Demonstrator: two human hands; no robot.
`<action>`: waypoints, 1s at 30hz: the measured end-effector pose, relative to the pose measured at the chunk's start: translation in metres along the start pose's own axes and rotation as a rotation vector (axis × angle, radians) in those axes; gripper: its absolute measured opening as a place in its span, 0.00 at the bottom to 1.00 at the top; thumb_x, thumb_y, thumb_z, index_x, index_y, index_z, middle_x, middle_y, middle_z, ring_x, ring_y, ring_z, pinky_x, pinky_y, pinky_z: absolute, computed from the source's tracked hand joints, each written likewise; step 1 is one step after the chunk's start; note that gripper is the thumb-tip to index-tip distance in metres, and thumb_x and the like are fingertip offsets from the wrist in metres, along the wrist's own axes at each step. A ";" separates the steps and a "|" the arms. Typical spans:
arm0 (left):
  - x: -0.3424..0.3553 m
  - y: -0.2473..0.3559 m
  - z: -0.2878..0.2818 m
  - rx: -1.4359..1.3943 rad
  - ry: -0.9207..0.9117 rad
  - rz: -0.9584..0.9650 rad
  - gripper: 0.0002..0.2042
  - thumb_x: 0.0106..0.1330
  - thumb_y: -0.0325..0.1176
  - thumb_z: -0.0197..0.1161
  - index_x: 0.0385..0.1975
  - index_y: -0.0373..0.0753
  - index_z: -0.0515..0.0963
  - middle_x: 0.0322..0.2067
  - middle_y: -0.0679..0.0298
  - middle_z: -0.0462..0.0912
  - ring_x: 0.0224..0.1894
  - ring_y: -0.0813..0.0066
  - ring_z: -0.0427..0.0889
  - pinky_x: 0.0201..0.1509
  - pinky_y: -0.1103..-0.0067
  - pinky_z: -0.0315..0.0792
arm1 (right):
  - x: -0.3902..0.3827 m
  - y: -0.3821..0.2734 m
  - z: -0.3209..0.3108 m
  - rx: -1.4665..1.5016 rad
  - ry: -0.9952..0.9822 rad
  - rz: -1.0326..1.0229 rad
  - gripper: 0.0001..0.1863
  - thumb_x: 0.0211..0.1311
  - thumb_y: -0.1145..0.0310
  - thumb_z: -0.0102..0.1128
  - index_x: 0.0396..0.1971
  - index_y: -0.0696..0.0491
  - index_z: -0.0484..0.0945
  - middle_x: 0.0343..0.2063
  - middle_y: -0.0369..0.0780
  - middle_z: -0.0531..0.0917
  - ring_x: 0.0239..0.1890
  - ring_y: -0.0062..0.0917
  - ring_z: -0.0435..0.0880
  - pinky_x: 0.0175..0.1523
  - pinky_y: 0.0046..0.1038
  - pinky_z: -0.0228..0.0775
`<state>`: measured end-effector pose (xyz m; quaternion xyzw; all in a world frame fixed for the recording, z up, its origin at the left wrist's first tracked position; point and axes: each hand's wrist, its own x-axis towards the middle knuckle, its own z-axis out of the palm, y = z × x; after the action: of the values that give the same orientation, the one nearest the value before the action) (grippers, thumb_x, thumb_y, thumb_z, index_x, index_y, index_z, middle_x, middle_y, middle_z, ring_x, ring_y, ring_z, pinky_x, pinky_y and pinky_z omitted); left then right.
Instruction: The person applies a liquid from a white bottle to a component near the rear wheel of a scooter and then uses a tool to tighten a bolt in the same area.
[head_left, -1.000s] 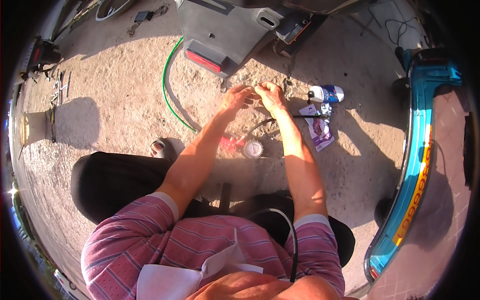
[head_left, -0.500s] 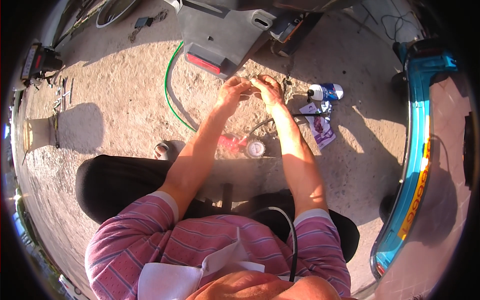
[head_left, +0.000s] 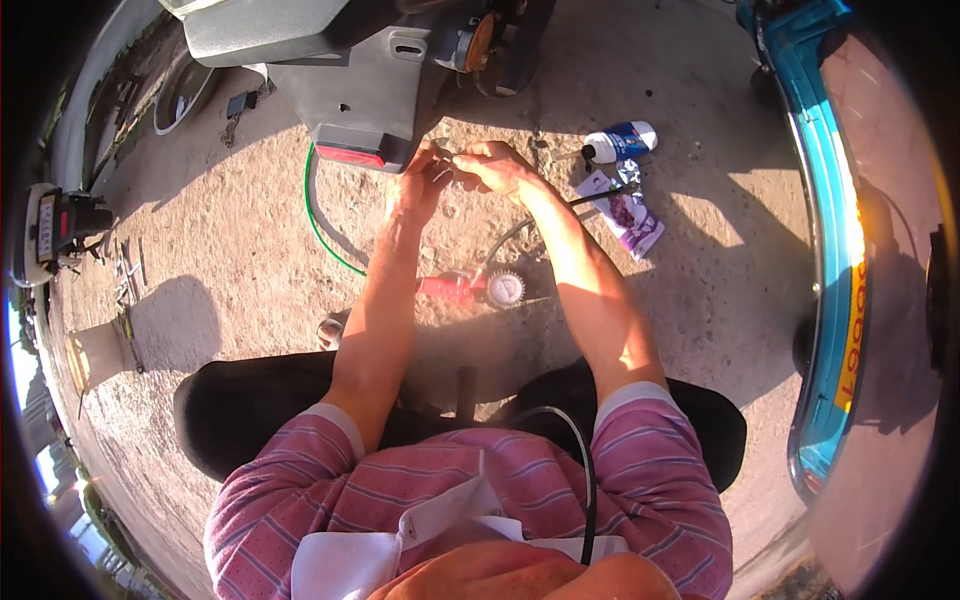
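Note:
My left hand (head_left: 416,182) and my right hand (head_left: 497,168) meet fingertip to fingertip just past the red reflector of a grey vehicle part (head_left: 365,95). Both have their fingers pinched together on something small that I cannot make out. Nearer to me, between my forearms, a red tire inflator (head_left: 450,289) lies on the ground with its round dial gauge (head_left: 506,289). A black hose (head_left: 512,232) curves from it, passing beneath my right forearm. A green hose (head_left: 312,205) arcs over the ground left of my left arm.
To the right lie a white and blue bottle (head_left: 625,142) and a purple and white packet (head_left: 637,232). A teal vehicle body (head_left: 822,200) stands along the right side. Metal tools (head_left: 127,272) lie far left beside a pale container (head_left: 95,355).
My view has shifted, so the grey vehicle part and the bottle sit further left in the picture. Both hands stay together, fingers pinched; a thin pale strand showed between them before.

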<state>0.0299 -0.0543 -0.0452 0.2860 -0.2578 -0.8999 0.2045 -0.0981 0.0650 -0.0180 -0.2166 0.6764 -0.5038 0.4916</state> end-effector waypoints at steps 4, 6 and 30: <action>-0.001 -0.008 0.032 0.155 0.165 0.009 0.06 0.70 0.33 0.55 0.37 0.40 0.76 0.31 0.66 0.80 0.38 0.73 0.80 0.38 0.74 0.75 | 0.016 0.016 -0.005 0.057 0.102 -0.107 0.19 0.60 0.57 0.66 0.42 0.56 0.77 0.32 0.38 0.84 0.30 0.22 0.83 0.32 0.23 0.73; 0.001 -0.011 0.033 0.216 0.086 0.004 0.08 0.71 0.36 0.53 0.41 0.41 0.77 0.31 0.68 0.79 0.36 0.76 0.79 0.38 0.74 0.75 | 0.021 0.018 0.006 0.177 0.172 -0.159 0.16 0.60 0.60 0.65 0.39 0.57 0.78 0.30 0.39 0.84 0.31 0.21 0.82 0.33 0.23 0.73; -0.004 -0.006 0.065 0.284 0.083 0.113 0.04 0.70 0.39 0.55 0.35 0.48 0.75 0.28 0.74 0.76 0.31 0.85 0.75 0.34 0.82 0.71 | 0.072 0.035 0.025 -0.076 0.415 -0.368 0.12 0.61 0.66 0.53 0.34 0.61 0.80 0.29 0.44 0.84 0.29 0.28 0.83 0.32 0.29 0.77</action>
<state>-0.0089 -0.0252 -0.0012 0.3339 -0.3896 -0.8290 0.2227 -0.0991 0.0109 -0.0819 -0.2465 0.7302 -0.5925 0.2343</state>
